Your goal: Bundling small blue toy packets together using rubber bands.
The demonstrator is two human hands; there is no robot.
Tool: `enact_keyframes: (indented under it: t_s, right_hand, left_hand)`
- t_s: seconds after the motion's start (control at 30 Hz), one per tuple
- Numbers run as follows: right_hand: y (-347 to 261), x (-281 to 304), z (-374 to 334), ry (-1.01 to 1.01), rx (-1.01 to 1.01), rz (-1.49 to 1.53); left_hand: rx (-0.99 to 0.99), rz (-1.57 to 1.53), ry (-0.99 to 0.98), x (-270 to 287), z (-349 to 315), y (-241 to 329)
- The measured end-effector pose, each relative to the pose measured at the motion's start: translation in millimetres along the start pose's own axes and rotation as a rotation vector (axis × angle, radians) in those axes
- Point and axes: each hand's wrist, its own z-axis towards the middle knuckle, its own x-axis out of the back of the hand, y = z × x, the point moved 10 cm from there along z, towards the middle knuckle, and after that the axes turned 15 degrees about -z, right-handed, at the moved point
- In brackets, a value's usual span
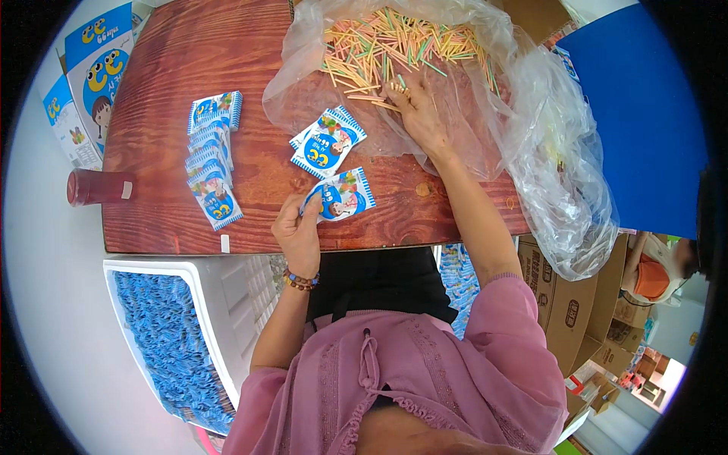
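My left hand (pixel 298 233) pinches a blue-and-white packet (pixel 345 197) by its left end, just above the table's near edge. Right behind it lies a small stack of similar packets (pixel 324 145). My right hand (pixel 418 114) reaches palm down to the near edge of a pile of thin pastel sticks (pixel 409 45), pink, yellow and green. Its fingers look apart, with the tips touching a few loose sticks. The pile rests on a clear plastic bag (pixel 462 136) spread over the table. Whether a stick is under the fingers is hidden.
On the red-brown wooden table (pixel 250 45), an overlapping row of packets (pixel 212 163) lies at left, near a dark red jar (pixel 100 187). Below stands a white foam box (pixel 205 296) full of blue packets. Crumpled plastic (pixel 561 167) hangs over the right edge, above cardboard boxes (pixel 569 303).
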Motion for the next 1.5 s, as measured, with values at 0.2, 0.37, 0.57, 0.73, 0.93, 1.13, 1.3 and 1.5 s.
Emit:
enact_keyframes:
  t_s: [0.2,0.37,0.57,0.73,0.93,1.13,1.3,1.5]
  right_hand:
    - [14,-1,-2,-0.024,-0.184,0.401]
    - [2,-3,-4,-0.056,0.033,-0.197]
    - [-23,32,-6,0.05,-0.307,1.029]
    - [-74,40,-24,0.115,-0.255,1.38]
    - [-103,48,-34,0.233,-0.238,1.468]
    - [-117,41,-38,0.309,-0.206,1.442]
    - [-123,33,-50,0.307,-0.276,1.418]
    - [-123,35,-56,0.303,-0.257,1.391]
  left_hand:
    - [0.026,-0.026,0.017,1,-1,-4]
    - [0.086,-0.204,0.109,10,2,-12]
    - [0.172,-0.58,0.118,-25,20,7]
    - [0.21,-0.726,0.043,-57,39,-10]
    - [0.22,-0.772,0.061,-61,41,-23]
    - [0.236,-0.801,0.081,-61,39,-21]
    - [0.207,-0.854,0.139,-58,38,-22]
    - [0.165,-0.864,0.078,-61,39,-19]
